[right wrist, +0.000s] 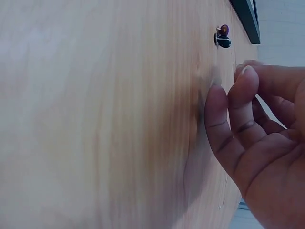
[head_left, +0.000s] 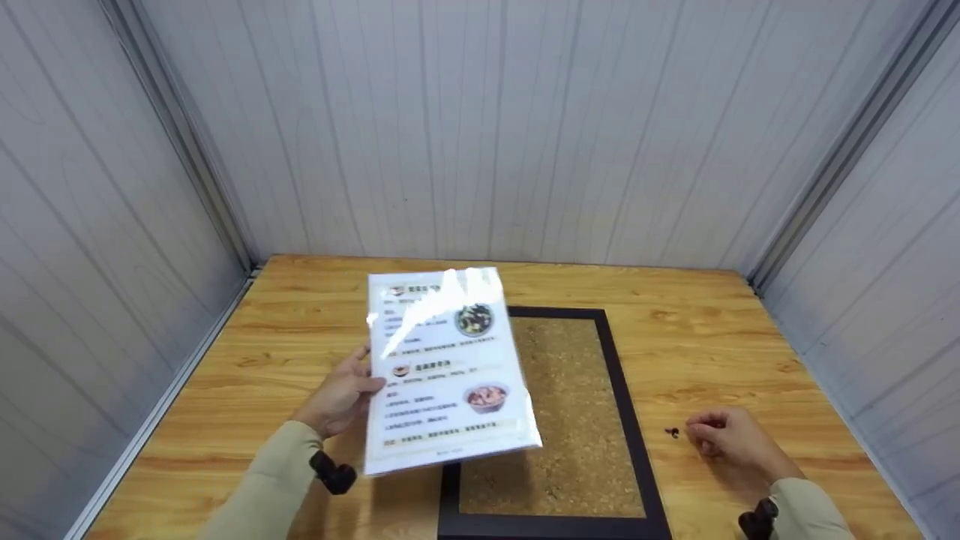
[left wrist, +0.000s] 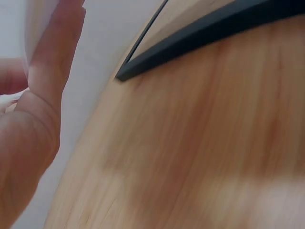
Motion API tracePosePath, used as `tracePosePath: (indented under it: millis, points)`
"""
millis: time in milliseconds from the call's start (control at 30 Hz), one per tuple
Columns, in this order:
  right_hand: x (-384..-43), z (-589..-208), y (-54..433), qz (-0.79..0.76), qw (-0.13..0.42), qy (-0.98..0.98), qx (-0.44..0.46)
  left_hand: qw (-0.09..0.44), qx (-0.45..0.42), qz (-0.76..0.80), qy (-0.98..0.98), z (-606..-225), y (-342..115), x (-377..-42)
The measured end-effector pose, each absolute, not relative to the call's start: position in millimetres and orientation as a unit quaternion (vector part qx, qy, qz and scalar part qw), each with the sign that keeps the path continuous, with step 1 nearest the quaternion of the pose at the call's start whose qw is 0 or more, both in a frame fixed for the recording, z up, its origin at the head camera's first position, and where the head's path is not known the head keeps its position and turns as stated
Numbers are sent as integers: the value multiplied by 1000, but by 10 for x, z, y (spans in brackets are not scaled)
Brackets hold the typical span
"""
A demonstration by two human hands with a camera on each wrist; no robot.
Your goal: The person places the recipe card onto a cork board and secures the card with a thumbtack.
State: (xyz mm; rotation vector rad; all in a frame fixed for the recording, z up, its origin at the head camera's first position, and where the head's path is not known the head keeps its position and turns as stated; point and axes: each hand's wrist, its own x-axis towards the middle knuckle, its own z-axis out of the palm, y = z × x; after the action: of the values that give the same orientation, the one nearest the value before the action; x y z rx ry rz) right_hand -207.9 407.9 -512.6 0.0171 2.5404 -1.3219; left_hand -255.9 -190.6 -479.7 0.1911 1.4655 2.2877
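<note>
A: On my feed, where's the printed sheet [head_left: 431, 367]?
B: Raised, overlapping the left part of the corkboard [head_left: 574, 405]; I see my left hand [head_left: 337, 397] pinching its left edge.
A: And my right hand [head_left: 739, 439]?
B: Right of the corkboard, fingers loosely bent, just beside small purple and black pieces [right wrist: 222, 38] on the table [head_left: 720, 337].

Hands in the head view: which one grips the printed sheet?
The left hand, thumb on the left edge of the printed sheet; the right hand is apart, beside small dark pieces.
</note>
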Motion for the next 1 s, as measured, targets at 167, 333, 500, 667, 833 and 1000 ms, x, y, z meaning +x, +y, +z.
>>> tracePosePath:
  millis: [167,333,500,667,833,1000]
  points:
    - [-2092,-5127,4008,-480,138,866,32,210,69,812,541,-4895,-1616,-2589]
    - [-2093,-5157,3937,-491,137,860,28,213,55,810,544,-4996,-1396,-2588]
    - [-2089,-5171,3895,-496,123,859,6,230,49,803,548,-5079,-1204,-2561]
    - [-2097,-5142,3854,-478,114,871,19,237,53,793,559,-5112,-1033,-2556]
    - [-2075,-5098,3866,-483,127,866,20,238,36,782,574,-5130,-815,-2549]
    - [-2044,-5101,3884,-469,123,874,33,231,45,762,603,-5161,-603,-2532]
